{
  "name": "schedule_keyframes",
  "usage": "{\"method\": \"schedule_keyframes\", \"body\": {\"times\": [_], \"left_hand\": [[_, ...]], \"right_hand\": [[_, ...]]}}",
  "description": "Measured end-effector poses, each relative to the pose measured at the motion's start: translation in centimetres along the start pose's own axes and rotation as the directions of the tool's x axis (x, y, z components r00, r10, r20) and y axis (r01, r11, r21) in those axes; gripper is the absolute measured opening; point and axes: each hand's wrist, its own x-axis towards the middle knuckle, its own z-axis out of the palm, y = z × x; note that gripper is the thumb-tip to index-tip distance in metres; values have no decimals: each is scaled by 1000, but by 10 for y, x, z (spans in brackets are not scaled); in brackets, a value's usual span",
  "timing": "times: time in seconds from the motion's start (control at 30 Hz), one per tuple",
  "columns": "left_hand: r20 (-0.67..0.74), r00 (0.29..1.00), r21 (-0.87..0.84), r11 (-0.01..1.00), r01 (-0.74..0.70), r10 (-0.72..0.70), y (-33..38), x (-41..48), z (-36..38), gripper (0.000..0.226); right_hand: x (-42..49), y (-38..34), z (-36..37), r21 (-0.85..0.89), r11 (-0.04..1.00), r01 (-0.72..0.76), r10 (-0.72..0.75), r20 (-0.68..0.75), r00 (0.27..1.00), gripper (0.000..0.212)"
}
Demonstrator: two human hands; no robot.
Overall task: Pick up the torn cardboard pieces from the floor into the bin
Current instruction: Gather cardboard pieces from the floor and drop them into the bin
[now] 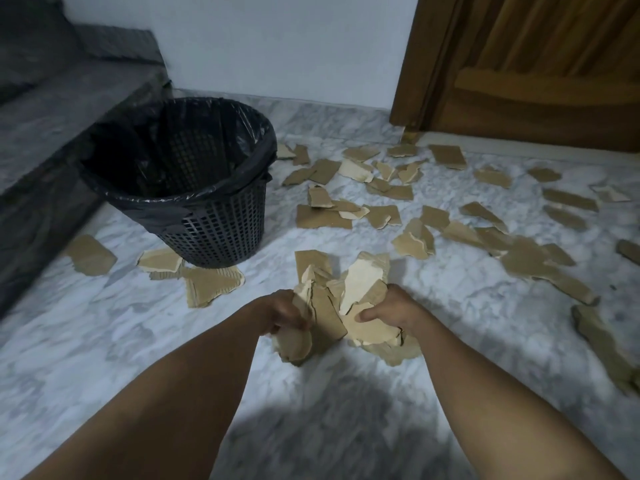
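Note:
Between my two hands is a bunch of torn cardboard pieces (341, 299), tan and pale, held just above the marble floor. My left hand (282, 311) grips the bunch's left side with curled fingers. My right hand (389, 308) clasps the right side, thumb pressed on a pale piece. The black mesh bin (207, 233) with a black plastic liner stands upright to the upper left of my hands, open at the top. Several more torn pieces (381, 188) lie scattered over the floor beyond and to the right, and a few (207, 282) lie at the bin's foot.
A dark stone step (52, 133) runs along the left, close behind the bin. A wooden door (536, 81) and its frame stand at the back right, with a white wall between. The floor (121, 341) is grey-white marble; a long piece (602, 348) lies at the right edge.

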Motion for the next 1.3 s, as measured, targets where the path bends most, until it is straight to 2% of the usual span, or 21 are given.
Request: {"method": "schedule_keyframes", "body": {"times": [0.23,0.4,0.53,0.57,0.63,0.7,0.77,0.87,1.07,1.13,1.23,1.3], "left_hand": [[-19,991,-12,991,133,-133,-17,-3,4,61],[-24,990,-4,990,139,-139,-21,-2,2,66],[-8,992,-25,992,122,-122,-22,1,3,68],[-3,992,-25,992,125,-125,-22,1,3,68],[2,991,-20,991,131,-131,-24,2,2,69],[5,992,-3,992,124,-124,-26,1,0,67],[15,994,15,994,108,-108,-29,0,-2,62],[17,997,7,997,76,-77,-35,-2,-4,58],[24,1000,8,1000,6,-6,-35,-14,-3,56],[29,999,17,999,-37,37,-27,-16,-5,53],[6,989,-5,989,-146,146,2,-19,-15,39],[-25,975,-27,974,-223,222,31,-25,-26,36]], "right_hand": [[9,-8,17,-26,1000,-6,8,53,999,53],[16,-10,23,41,999,-35,33,49,998,54],[17,-13,21,140,988,-61,51,71,996,39],[17,-14,22,153,985,-79,66,89,994,43],[18,-11,25,166,980,-115,94,125,988,71],[23,-1,31,206,972,-118,90,141,986,88],[25,6,34,227,966,-121,89,149,985,89],[18,4,34,256,961,-102,51,197,979,64],[1,-6,34,279,958,-62,-3,226,974,46],[-2,-9,24,303,952,-44,-18,199,980,50],[-4,-19,-10,363,931,-23,-29,137,990,78],[-8,-31,-44,429,903,9,-52,88,995,87]]}}
